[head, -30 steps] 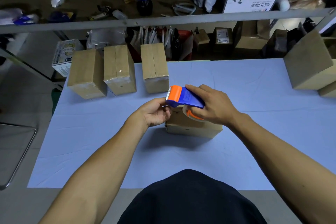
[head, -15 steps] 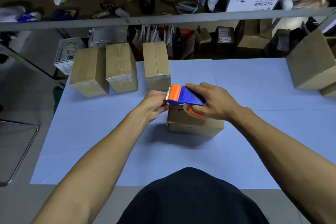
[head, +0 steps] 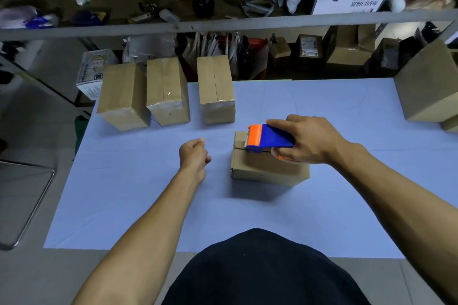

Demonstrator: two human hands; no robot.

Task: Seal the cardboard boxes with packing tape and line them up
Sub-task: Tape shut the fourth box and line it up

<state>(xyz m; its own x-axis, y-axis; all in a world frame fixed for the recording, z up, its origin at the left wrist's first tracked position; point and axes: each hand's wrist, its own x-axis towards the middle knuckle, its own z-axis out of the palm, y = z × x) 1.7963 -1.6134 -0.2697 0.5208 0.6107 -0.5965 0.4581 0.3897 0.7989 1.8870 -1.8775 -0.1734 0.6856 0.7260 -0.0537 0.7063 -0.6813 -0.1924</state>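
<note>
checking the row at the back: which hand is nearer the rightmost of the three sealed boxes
Left. The left hand sits just in front of that box; the right hand is farther right.

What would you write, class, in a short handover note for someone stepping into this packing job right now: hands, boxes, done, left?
Right hand grips the blue-and-orange tape dispenser, resting on the unsealed box at mid-table, its seam open.
Left hand is closed in a loose fist beside that box, apparently pinching a strand of tape; hard to tell.
Done: three taped boxes lined up along the far-left edge of the blue table.
Left: tape this box, add it to the row, then the cardboard boxes at far right.
</note>
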